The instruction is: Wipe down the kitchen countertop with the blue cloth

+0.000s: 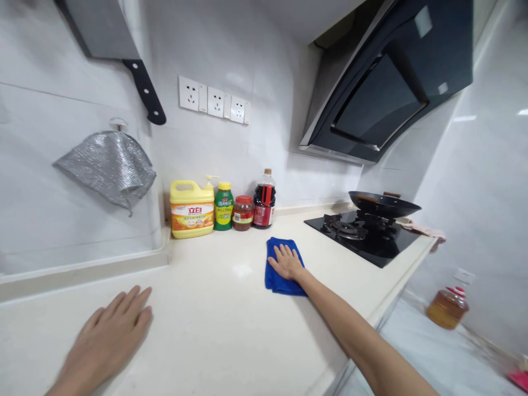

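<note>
A blue cloth [280, 283] is laid flat on the pale counter [206, 335], and its middle is covered by the right hand [287, 263]. This hand is opened out, palm down, with the fingers stretched and slightly spread; the blue cloth is touched from above and is not gripped.

The left hand [113, 330] is held palm down at the counter, nearer than the blue cloth and well apart from it to the left. Its fingers are extended and kept fairly close together, and nothing is seen to be grasped. Whether the palm is pressed fully onto the counter cannot be told.

Behind the blue cloth and to its left, a row is set against the wall [231, 148]: a yellow jug [192, 214], a green bottle [223, 209], a red-lidded jar [243, 215] and a dark sauce bottle [264, 203], the last being nearest to the blue cloth. Above this row, behind the blue cloth, three sockets [215, 102] are mounted.

To the right of the blue cloth, a black stove [373, 247] is fitted into the counter, and a dark pan [381, 207] is placed on its far side. A range hood [371, 104] is fixed high to the right of the blue cloth. Far to the left, a silver cloth [111, 168] is hung, with a knife [111, 41] seen above it. Well to the right, an oil jug [447, 308] is stood lower than the blue cloth.
</note>
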The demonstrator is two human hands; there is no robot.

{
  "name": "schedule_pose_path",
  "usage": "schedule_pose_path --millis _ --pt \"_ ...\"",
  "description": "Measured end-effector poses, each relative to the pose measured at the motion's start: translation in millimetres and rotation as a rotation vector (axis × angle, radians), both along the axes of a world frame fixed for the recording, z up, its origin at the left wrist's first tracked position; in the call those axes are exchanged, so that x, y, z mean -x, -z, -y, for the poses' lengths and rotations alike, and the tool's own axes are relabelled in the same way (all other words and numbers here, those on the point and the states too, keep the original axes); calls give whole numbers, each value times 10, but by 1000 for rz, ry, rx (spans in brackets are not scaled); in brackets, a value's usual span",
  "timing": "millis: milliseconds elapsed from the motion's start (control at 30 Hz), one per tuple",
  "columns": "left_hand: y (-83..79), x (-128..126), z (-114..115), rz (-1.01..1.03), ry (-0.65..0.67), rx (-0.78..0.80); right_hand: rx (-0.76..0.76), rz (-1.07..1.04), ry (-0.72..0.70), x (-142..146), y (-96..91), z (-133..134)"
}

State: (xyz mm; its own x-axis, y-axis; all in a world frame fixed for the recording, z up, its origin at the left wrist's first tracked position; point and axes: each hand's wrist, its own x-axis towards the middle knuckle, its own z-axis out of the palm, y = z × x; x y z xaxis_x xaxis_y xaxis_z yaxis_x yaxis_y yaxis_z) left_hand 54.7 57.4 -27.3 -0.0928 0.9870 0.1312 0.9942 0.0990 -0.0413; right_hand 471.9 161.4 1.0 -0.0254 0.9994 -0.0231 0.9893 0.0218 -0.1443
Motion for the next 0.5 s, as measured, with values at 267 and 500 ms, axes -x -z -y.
schedule_pose_path --millis 267,500 --pt "-153 -153 127 49 -25 9 22 20 -26 602 -40 -478" --pt "-165 -137 174 128 7 -29 22 -8 -263 1615 -105 -553"
